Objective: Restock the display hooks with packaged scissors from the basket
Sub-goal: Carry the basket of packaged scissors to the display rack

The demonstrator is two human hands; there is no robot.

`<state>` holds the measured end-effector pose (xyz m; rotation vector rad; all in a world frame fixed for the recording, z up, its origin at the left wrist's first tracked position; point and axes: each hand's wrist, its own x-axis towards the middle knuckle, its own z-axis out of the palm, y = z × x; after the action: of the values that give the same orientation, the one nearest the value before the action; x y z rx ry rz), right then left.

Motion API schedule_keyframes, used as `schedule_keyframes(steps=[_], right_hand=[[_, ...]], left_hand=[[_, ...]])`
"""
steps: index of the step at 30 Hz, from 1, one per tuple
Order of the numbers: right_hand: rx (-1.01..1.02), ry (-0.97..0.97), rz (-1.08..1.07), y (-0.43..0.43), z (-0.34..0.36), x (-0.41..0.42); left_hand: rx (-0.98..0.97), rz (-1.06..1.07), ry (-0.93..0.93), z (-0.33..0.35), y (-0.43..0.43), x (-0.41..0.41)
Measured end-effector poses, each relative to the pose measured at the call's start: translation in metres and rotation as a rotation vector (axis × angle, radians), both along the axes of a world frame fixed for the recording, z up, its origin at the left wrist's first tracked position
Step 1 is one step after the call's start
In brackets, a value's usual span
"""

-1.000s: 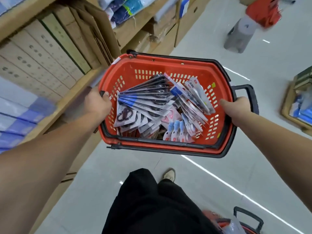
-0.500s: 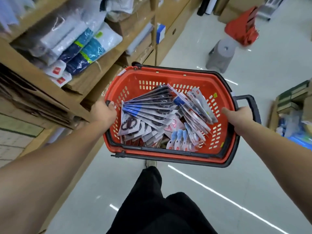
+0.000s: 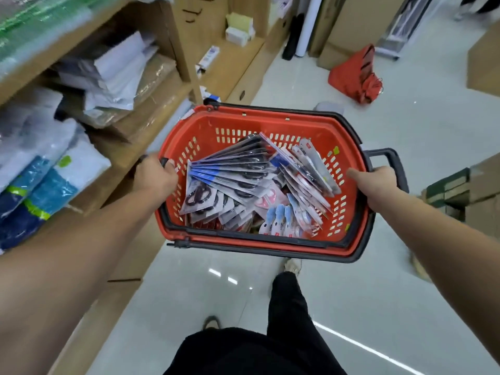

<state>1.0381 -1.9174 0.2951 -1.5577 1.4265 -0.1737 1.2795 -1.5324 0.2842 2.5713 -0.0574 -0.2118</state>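
I carry a red plastic basket (image 3: 270, 123) with black rim and handles in front of me, above the floor. My left hand (image 3: 155, 175) grips its left rim and my right hand (image 3: 374, 181) grips its right rim. Inside lie several packaged scissors (image 3: 238, 180), fanned out: black-handled ones on grey and blue cards at the left, pink and light blue ones toward the right. No display hooks are in view.
Wooden shelves (image 3: 151, 104) with bagged goods and cardboard run along my left. A grey tiled aisle stretches ahead. A red bag (image 3: 354, 75) lies on the floor ahead, with cardboard boxes (image 3: 349, 25) behind it. More boxes (image 3: 470, 190) stand at the right.
I have walked forward along the aisle with the basket held in both hands. The shelves on the left have slid past, and the red bag ahead is nearer.
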Motion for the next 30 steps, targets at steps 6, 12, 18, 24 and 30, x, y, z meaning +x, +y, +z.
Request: schedule_keyframes(steps=[6,12,18,24,30], right_hand=[[0.044,-0.007,0.059,-0.141,-0.002,0.074],[0.011,-0.004,0.126,-0.244,0.010,0.158],[-0.048,-0.016,0.137,-0.327,-0.006,0.252],[-0.005,0.012,0.141,-0.412,-0.022,0.341],[-0.038,0.001,0.164,-0.503,-0.017,0.403]], left_hand=[[0.019,0.041,-0.009,0.003,-0.129,0.058],[0.017,0.087,-0.005,0.014,-0.217,0.117],[-0.011,0.121,-0.023,-0.007,-0.299,0.202],[0.024,0.140,0.002,-0.026,-0.381,0.286],[0.039,0.133,-0.004,-0.013,-0.465,0.343]])
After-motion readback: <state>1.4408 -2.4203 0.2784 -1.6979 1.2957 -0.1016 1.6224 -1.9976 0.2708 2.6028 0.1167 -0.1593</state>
